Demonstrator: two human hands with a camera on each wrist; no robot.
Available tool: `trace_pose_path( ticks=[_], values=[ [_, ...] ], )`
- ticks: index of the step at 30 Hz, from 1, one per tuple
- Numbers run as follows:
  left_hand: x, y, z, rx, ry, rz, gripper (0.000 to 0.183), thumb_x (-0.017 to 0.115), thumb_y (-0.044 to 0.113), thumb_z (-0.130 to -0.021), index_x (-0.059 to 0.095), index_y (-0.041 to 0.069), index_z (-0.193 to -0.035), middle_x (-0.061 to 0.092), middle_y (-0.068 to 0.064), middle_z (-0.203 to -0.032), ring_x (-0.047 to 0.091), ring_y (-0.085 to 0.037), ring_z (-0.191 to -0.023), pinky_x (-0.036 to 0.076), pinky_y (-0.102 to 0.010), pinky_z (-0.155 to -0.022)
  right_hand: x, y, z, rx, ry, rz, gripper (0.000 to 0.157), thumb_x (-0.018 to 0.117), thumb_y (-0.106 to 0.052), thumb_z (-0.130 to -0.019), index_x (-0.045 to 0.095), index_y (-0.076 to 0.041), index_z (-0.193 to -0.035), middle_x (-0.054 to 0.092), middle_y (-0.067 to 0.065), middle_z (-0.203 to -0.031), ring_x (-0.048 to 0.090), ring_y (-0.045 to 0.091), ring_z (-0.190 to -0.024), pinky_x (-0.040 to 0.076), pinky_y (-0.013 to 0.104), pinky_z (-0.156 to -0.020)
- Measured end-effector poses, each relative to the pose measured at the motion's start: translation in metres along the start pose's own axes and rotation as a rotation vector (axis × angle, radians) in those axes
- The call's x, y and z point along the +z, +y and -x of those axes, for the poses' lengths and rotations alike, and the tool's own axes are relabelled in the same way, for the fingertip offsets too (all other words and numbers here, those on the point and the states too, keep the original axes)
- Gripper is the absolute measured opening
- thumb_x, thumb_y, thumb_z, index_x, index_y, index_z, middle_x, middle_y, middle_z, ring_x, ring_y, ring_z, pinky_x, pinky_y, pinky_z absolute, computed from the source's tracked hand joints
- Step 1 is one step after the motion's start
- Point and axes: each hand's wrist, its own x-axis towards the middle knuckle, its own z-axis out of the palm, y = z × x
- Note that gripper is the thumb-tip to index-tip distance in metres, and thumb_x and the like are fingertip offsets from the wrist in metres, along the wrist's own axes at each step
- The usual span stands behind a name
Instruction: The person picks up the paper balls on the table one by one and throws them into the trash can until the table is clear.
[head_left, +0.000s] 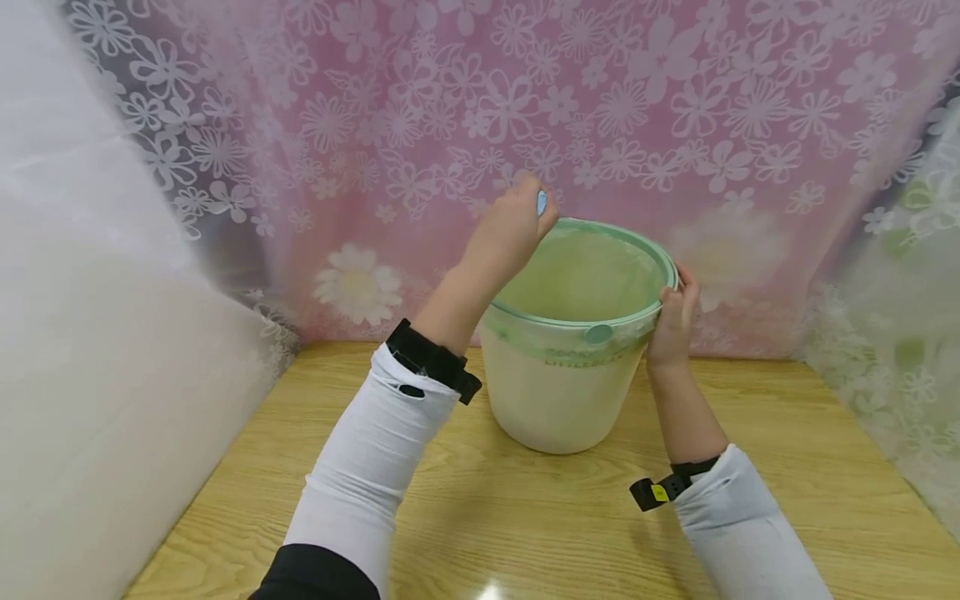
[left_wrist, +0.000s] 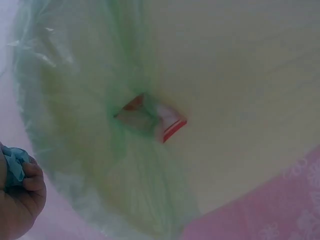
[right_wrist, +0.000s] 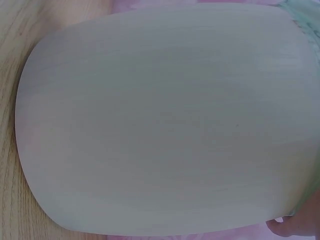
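Note:
A cream trash bin (head_left: 558,400) with a green rim stands upright in the head view. Pale green plastic lines it; the translucent liner (left_wrist: 75,95) fills much of the left wrist view. My left hand (head_left: 504,229) is raised over the bin's left rim, fingers curled round a crumpled light blue piece (left_wrist: 17,167), its material unclear. At the right side of the rim, my right hand (head_left: 672,323) grips the edge. Down in the bin lies a small red-and-white wrapper (left_wrist: 171,129).
The bin stands on a wood-grain table (head_left: 465,533). Close behind it hangs a pink flowered curtain (head_left: 420,158). White sheeting (head_left: 112,350) lines the left side, and a floral sheet (head_left: 892,367) hangs on the right.

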Motion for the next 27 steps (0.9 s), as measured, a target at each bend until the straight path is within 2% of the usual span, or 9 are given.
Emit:
trace_pose_path(
  ticks=[5, 8, 10, 13, 19, 21, 23, 25, 27],
  values=[
    [0.019, -0.001, -0.018, -0.049, -0.118, -0.023, 0.036, 0.031, 0.031, -0.106, 0.046, 0.003, -0.122, 0.055, -0.008, -0.09, 0.054, -0.019, -0.074, 0.044, -0.026, -0.066, -0.001, -0.003, 0.0, 0.001, 0.008, -0.012, 0.053, 0.029, -0.02, -0.091, 0.031, -0.007, -0.142, 0.038, 0.007, -0.138, 0.041, 0.022, -0.122, 0.031, 0.035, -0.108],
    [0.029, 0.0, -0.026, -0.065, -0.21, -0.054, 0.045, 0.029, 0.033, -0.106, 0.039, 0.001, -0.136, 0.06, -0.013, -0.115, 0.062, -0.021, -0.096, 0.049, -0.028, -0.081, -0.002, -0.005, 0.0, -0.001, 0.019, -0.023, 0.054, 0.029, -0.018, -0.09, 0.03, -0.004, -0.143, 0.039, 0.007, -0.136, 0.041, 0.022, -0.12, 0.031, 0.035, -0.107],
    [0.035, 0.0, -0.03, -0.07, -0.261, -0.056, 0.046, 0.029, 0.031, -0.106, 0.037, 0.0, -0.139, 0.054, -0.015, -0.128, 0.058, -0.02, -0.1, 0.046, -0.028, -0.088, -0.003, -0.007, 0.0, 0.006, 0.021, -0.026, 0.054, 0.029, -0.018, -0.09, 0.029, -0.004, -0.143, 0.039, 0.006, -0.136, 0.041, 0.021, -0.12, 0.031, 0.034, -0.107],
    [0.04, -0.002, -0.031, -0.081, -0.315, -0.038, 0.038, 0.03, 0.026, -0.104, 0.041, 0.002, -0.131, 0.051, -0.012, -0.125, 0.052, -0.017, -0.097, 0.041, -0.027, -0.089, -0.004, -0.007, 0.001, 0.015, 0.014, -0.028, 0.054, 0.029, -0.019, -0.091, 0.029, -0.006, -0.143, 0.039, 0.005, -0.136, 0.041, 0.02, -0.12, 0.032, 0.033, -0.106],
    [0.044, -0.006, -0.024, 0.016, -0.398, -0.139, 0.032, 0.034, 0.027, -0.105, 0.046, 0.004, -0.123, 0.052, -0.008, -0.111, 0.05, -0.017, -0.107, 0.04, -0.027, -0.093, -0.003, -0.008, 0.002, -0.009, 0.002, -0.036, 0.053, 0.028, -0.018, -0.091, 0.029, -0.005, -0.142, 0.039, 0.006, -0.135, 0.042, 0.02, -0.117, 0.033, 0.033, -0.104],
    [0.046, -0.008, -0.022, 0.039, -0.423, -0.165, 0.026, 0.038, 0.027, -0.105, 0.048, 0.005, -0.115, 0.046, -0.004, -0.097, 0.046, -0.016, -0.092, 0.038, -0.027, -0.082, -0.003, -0.008, 0.002, -0.014, -0.003, -0.034, 0.054, 0.028, -0.018, -0.091, 0.029, -0.004, -0.143, 0.04, 0.006, -0.135, 0.043, 0.019, -0.117, 0.034, 0.033, -0.104],
    [0.048, -0.011, -0.019, 0.049, -0.438, -0.2, 0.025, 0.042, 0.027, -0.104, 0.05, 0.006, -0.115, 0.048, -0.002, -0.098, 0.046, -0.014, -0.09, 0.038, -0.026, -0.08, -0.003, -0.008, 0.002, -0.019, -0.008, -0.028, 0.054, 0.029, -0.019, -0.091, 0.029, -0.003, -0.143, 0.04, 0.006, -0.134, 0.043, 0.02, -0.116, 0.034, 0.034, -0.104],
    [0.05, -0.014, -0.017, 0.047, -0.456, -0.218, 0.029, 0.045, 0.026, -0.103, 0.051, 0.007, -0.123, 0.055, -0.004, -0.109, 0.051, -0.015, -0.099, 0.04, -0.027, -0.086, -0.003, -0.007, 0.002, -0.023, -0.011, -0.023, 0.055, 0.029, -0.019, -0.091, 0.029, -0.003, -0.143, 0.04, 0.006, -0.134, 0.043, 0.02, -0.116, 0.033, 0.035, -0.104],
    [0.052, -0.017, -0.016, 0.024, -0.483, -0.23, 0.041, 0.047, 0.029, -0.102, 0.045, 0.01, -0.139, 0.052, -0.007, -0.134, 0.049, -0.018, -0.121, 0.04, -0.029, -0.101, -0.003, -0.007, 0.003, -0.023, -0.008, -0.015, 0.054, 0.029, -0.019, -0.09, 0.03, -0.004, -0.143, 0.04, 0.006, -0.135, 0.043, 0.019, -0.116, 0.033, 0.035, -0.104]
  ],
)
